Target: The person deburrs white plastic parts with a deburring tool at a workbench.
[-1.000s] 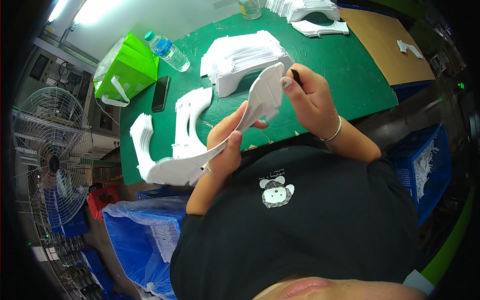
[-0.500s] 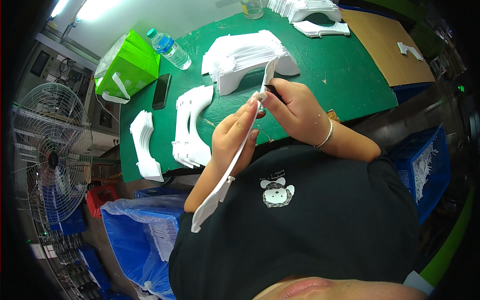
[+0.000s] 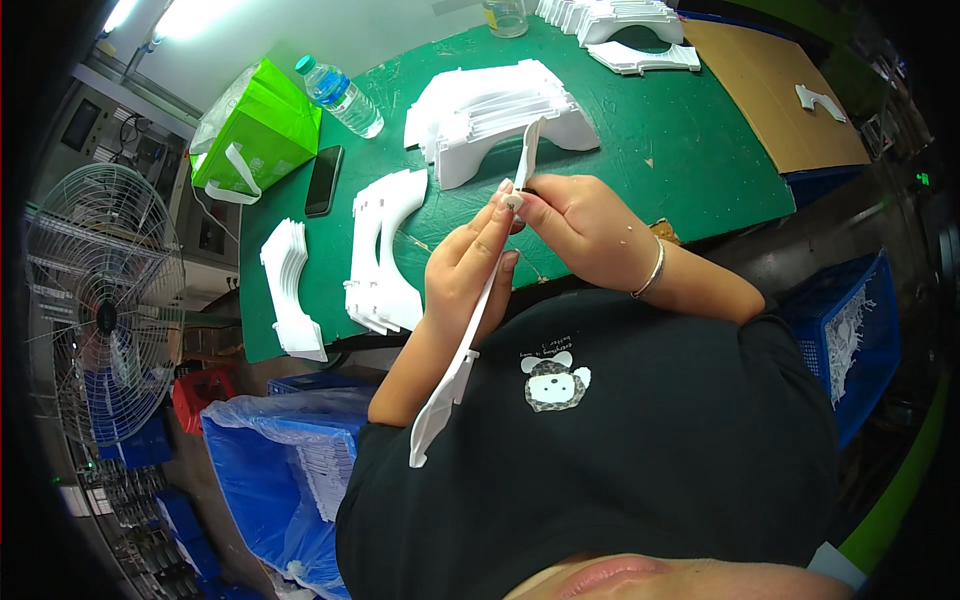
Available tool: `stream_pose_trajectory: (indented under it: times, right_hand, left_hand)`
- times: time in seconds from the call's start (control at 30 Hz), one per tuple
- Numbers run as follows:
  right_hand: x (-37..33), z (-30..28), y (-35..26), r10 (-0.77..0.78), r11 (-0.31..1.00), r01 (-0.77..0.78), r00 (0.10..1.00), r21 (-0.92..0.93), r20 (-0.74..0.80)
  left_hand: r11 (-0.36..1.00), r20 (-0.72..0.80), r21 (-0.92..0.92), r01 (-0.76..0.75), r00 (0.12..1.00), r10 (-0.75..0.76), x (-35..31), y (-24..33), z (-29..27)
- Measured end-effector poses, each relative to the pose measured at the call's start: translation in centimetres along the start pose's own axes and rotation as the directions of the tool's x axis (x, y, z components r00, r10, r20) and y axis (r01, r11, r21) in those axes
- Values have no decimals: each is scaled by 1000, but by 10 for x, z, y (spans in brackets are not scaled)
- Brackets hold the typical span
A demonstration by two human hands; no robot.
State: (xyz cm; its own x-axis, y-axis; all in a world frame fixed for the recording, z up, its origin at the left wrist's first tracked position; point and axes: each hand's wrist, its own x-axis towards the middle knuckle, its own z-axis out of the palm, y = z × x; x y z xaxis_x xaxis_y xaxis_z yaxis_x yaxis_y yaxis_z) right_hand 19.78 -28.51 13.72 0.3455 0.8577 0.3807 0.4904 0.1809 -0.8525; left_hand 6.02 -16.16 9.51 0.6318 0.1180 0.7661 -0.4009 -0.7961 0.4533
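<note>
My left hand [image 3: 468, 262] is closed around a long, thin, curved white plastic part [image 3: 447, 392], held edge-on in front of my chest. Its lower end hangs past my left forearm, and its upper end [image 3: 529, 150] rises above my fingers. My right hand [image 3: 585, 222] is curled at the part's upper section, thumb against it near my left fingertips. A sliver of a dark, thin tool [image 3: 527, 190] shows at the right fingers; the hand covers most of it. Beyond my hands stands a stack of white arched plastic parts [image 3: 510, 110] on the green table [image 3: 640, 205].
More white parts [image 3: 385, 250] lie at the table's left, beside another nested stack [image 3: 290, 290]. A phone [image 3: 323, 181], water bottle [image 3: 340, 97] and green bag [image 3: 262, 130] sit behind. Cardboard [image 3: 770, 90] covers the right side. Blue bins [image 3: 265, 480] flank me; a fan [image 3: 105, 310] stands left.
The white part's lower end has swung right, and its upper end has shifted slightly left. My right hand has turned and moved a little left, leaving less of the dark tool visible.
</note>
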Motion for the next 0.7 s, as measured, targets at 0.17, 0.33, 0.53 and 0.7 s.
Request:
stream_pose_trajectory:
  times: [0.17,0.33,0.53,0.7]
  right_hand:
    - [2,-6,8,-21,997,22,1000,-75,6]
    - [7,-19,11,42,985,-54,996,-162,-78]
    - [20,-15,11,-270,944,217,941,-250,-204]
    - [22,-8,15,-361,910,305,916,-280,-174]
  left_hand:
    - [926,70,368,-87,995,65,21,7,-21]
    - [889,-229,-278,364,874,-429,5,-1,-16]
    - [453,107,-780,432,805,-583,8,-1,-11]
    - [334,229,-809,484,782,-579,10,4,-6]
